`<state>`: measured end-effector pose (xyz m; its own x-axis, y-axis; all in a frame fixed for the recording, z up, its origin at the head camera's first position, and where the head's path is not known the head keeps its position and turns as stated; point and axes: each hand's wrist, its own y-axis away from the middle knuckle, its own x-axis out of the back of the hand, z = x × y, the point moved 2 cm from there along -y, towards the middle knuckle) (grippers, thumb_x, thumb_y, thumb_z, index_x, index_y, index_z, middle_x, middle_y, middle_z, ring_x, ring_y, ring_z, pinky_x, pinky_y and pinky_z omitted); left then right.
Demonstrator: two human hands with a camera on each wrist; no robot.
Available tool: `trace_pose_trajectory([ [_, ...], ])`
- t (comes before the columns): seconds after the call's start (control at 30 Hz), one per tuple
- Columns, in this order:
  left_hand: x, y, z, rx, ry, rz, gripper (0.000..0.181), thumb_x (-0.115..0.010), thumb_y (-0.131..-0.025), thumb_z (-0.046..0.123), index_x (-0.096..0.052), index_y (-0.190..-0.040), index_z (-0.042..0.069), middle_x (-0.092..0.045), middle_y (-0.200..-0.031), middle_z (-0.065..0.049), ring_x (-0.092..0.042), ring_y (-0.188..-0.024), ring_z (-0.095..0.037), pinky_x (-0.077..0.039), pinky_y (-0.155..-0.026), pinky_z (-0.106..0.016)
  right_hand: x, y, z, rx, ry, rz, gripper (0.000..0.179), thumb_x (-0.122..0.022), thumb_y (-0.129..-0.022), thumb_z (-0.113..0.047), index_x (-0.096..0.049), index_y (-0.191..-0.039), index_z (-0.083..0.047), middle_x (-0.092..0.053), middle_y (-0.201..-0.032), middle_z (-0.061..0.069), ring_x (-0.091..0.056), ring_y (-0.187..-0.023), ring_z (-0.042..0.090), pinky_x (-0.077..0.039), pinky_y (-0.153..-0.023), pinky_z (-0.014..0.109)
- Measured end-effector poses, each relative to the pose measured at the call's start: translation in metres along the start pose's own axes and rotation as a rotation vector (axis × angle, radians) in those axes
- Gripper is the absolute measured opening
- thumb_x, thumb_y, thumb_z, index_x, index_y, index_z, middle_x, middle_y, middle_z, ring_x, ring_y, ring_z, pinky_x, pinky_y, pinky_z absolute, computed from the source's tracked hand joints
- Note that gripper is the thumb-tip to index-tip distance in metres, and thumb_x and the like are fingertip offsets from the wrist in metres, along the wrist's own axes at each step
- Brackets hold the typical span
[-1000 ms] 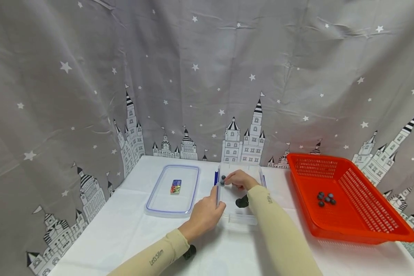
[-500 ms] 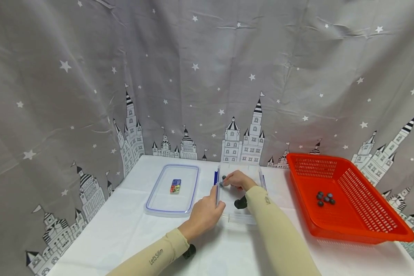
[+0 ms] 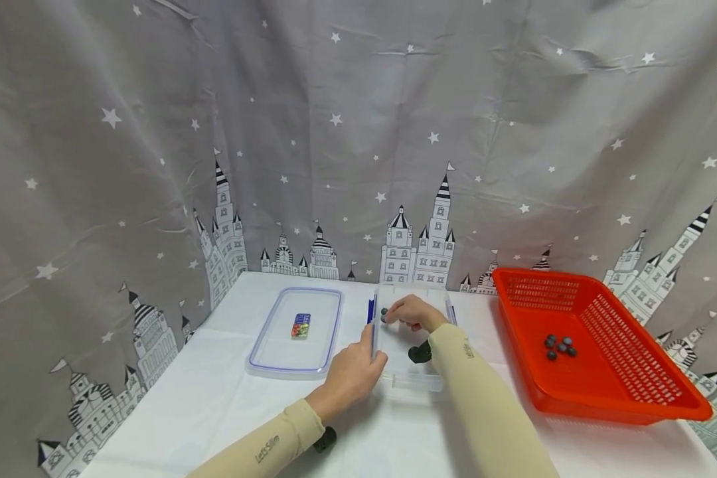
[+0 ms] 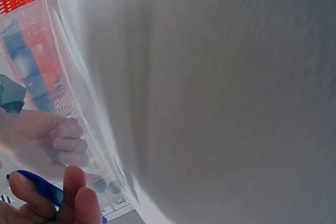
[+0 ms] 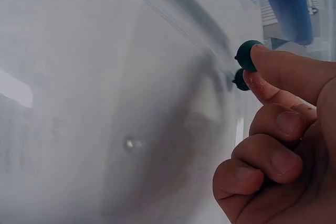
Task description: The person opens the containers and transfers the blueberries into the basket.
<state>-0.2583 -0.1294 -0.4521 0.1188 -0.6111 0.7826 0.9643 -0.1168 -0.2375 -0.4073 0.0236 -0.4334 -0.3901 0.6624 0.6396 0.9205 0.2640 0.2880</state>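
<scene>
A clear plastic container (image 3: pixel 415 382) with blue side latches stands on the white table. My left hand (image 3: pixel 352 372) grips its left wall; in the left wrist view the fingers lie around a blue latch (image 4: pixel 50 191). My right hand (image 3: pixel 417 312) reaches inside near the left wall, thumb and index finger pinching a blueberry (image 5: pixel 247 56). A second blueberry (image 5: pixel 241 80) sits close below it, by the index fingertip. In the head view the two dark berries partly overlap. The other right fingers are curled toward the palm.
Left of the container lies its clear lid (image 3: pixel 263 363) with a blue rim and a small colourful label (image 3: pixel 301 326). A red basket (image 3: pixel 609 406) at right holds several blueberries (image 3: pixel 552 355). A grey castle-print curtain (image 3: pixel 358 133) hangs behind the table.
Inside the container the right fingers and the berry by them shift slightly along the left wall. The left hand keeps its place on the container. The head view tilts a little.
</scene>
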Motion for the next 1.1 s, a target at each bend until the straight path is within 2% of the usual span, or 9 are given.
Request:
trace_pose_trajectory([
  [0.2,0.001,0.001,-0.002,-0.009,0.001,0.014,0.072,-0.048,-0.095,0.036,-0.034,-0.153,-0.004,-0.073,-0.1,-0.022,-0.056,-0.064,-0.018,-0.049,-0.063,-0.037,0.01,0.006,-0.002,0.03,-0.012,0.005,0.018,-0.073,-0.09,-0.022,-0.077,-0.104,-0.011,-0.039,-0.058,-0.005,-0.032,-0.048,0.01,-0.032,-0.048,0.023],
  [0.47,-0.001,-0.001,-0.001,-0.013,-0.005,0.024,0.071,-0.049,-0.095,0.035,-0.035,-0.152,-0.004,-0.073,-0.101,-0.022,-0.056,-0.064,-0.017,-0.049,-0.064,-0.038,0.03,0.013,-0.01,0.076,-0.007,-0.005,0.019,-0.074,-0.09,-0.022,-0.076,-0.104,-0.009,-0.037,-0.057,-0.006,-0.031,-0.048,0.009,-0.03,-0.048,0.024],
  [0.8,0.0,0.0,-0.001,-0.019,-0.011,0.033,0.071,-0.049,-0.095,0.036,-0.035,-0.153,-0.004,-0.073,-0.1,-0.024,-0.058,-0.064,-0.018,-0.05,-0.064,-0.039,0.066,0.033,-0.014,0.125,-0.002,-0.005,0.025,-0.073,-0.09,-0.024,-0.074,-0.11,-0.008,-0.037,-0.058,-0.006,-0.03,-0.047,0.009,-0.03,-0.049,0.025],
  [1.1,-0.002,0.0,0.0,-0.026,-0.016,0.045,0.07,-0.048,-0.095,0.035,-0.037,-0.151,-0.004,-0.073,-0.1,-0.024,-0.057,-0.063,-0.018,-0.051,-0.063,-0.04,0.098,0.048,-0.006,0.116,0.005,0.026,0.027,-0.074,-0.089,-0.025,-0.071,-0.11,-0.007,-0.035,-0.058,-0.005,-0.033,-0.048,0.012,-0.031,-0.051,0.025],
])
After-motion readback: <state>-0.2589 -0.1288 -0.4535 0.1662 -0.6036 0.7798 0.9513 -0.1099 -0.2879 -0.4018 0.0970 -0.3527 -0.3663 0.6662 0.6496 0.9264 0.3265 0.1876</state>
